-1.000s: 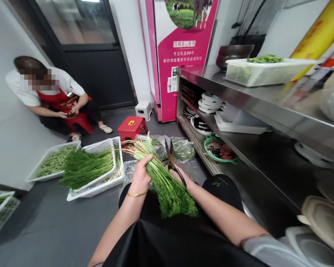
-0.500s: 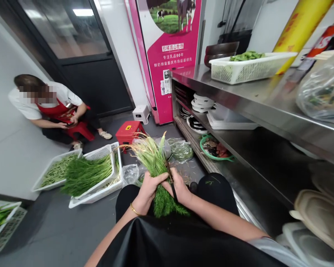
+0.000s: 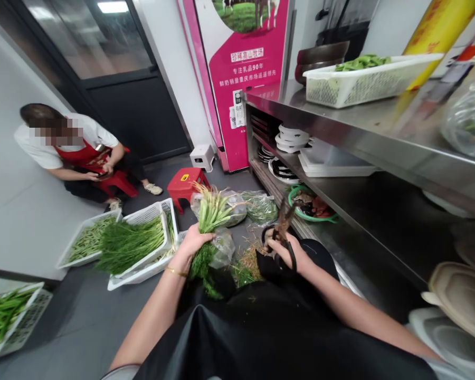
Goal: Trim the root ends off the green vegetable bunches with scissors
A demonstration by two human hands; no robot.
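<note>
My left hand point(image 3: 190, 244) is closed round a bunch of feathery green herbs point(image 3: 209, 214), stalk ends pointing up and away, leafy tips hanging toward my lap. My right hand point(image 3: 283, 252) holds black-handled scissors point(image 3: 282, 232), blades pointing up, off to the right of the bunch and apart from it. Cut stalk ends point(image 3: 248, 264) lie on the floor between my knees. A black apron covers my lap.
White baskets point(image 3: 164, 208) of the same herbs and green beans sit on the floor at left. A person in a red apron point(image 3: 77, 153) squats by the wall. A red stool point(image 3: 185, 182), plastic bags point(image 3: 257, 207) and a steel counter point(image 3: 340, 132) with shelves stand around.
The scissors were at the bunch's stalks half a second ago; now my right hand has drawn away to the right. The bunch looks shorter, and my left hand has shifted it left.
</note>
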